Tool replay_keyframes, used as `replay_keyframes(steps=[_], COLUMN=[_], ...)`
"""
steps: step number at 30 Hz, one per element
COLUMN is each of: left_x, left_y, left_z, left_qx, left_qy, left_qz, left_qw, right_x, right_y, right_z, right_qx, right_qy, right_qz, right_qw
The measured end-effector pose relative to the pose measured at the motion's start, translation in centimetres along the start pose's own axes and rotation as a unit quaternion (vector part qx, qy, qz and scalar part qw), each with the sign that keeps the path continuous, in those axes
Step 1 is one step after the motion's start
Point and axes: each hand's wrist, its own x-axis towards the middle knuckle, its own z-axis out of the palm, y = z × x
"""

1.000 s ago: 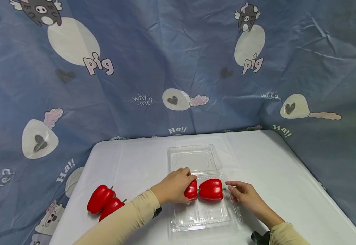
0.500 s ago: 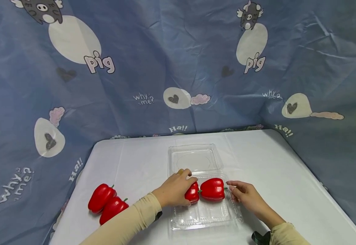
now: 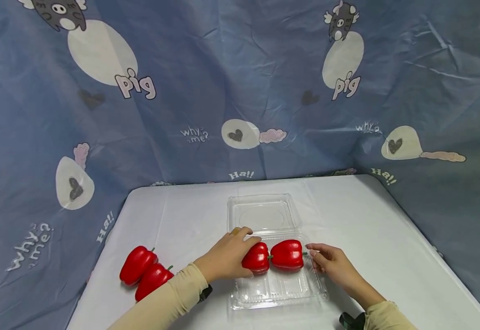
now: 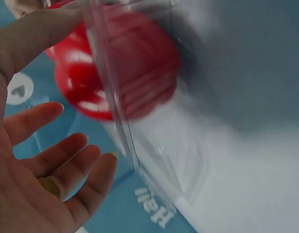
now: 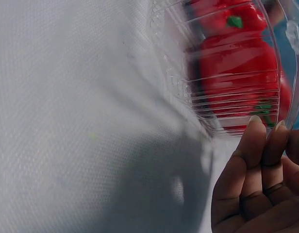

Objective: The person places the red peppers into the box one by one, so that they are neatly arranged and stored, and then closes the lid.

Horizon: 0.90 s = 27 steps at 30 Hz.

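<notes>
Two red bell peppers lie end to end in the base of a clear plastic clamshell container (image 3: 277,300), whose lid (image 3: 264,213) is folded back. Around the left bell pepper (image 3: 256,258) my left hand (image 3: 225,256) is spread; in the left wrist view its fingers (image 4: 81,160) stand apart from the pepper, while the thumb (image 4: 47,29) is close to it. The right bell pepper (image 3: 287,255) points its green stem at my right hand (image 3: 334,263). That hand pinches the container's right rim, fingertips (image 5: 256,127) against the clear wall in the right wrist view.
Two more red bell peppers, one farther back (image 3: 138,265) and one nearer (image 3: 153,280), lie at the table's left, the nearer partly behind my left sleeve (image 3: 169,298). A white-covered table (image 3: 388,256) meets a blue printed curtain (image 3: 289,91) behind.
My left hand has drawn back a little to the left and its fingers have loosened, so more of the left pepper shows. The right hand stays at the rim.
</notes>
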Motion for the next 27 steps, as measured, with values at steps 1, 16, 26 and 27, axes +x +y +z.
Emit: replay_keyframes(steps=[1,16,26,27], left_x=[-0.4,-6.6,-10.1,-10.5], left_y=[-0.3,-4.0,-5.9,-6.1], left_z=[-0.3,-3.2,-4.4,-4.4], left_qx=[-0.004,-0.036,-0.035,-0.036], left_qy=[0.002,0.012,0.001,0.0], left_qz=[-0.004,-0.096,-0.144,-0.148], left_qw=[1.0,0.9946,0.9889,0.9883], right_x=[0.0,0.0,0.0,0.1], right_y=[0.0,-0.1,0.0,0.1], right_z=[0.0,-0.1,0.3,0.3], right_qx=[0.0,0.01,0.009,0.007], right_qy=[0.002,0.007,0.005,0.005], right_qz=[0.001,-0.002,-0.006,-0.006], right_qw=[1.0,1.0,1.0,1.0])
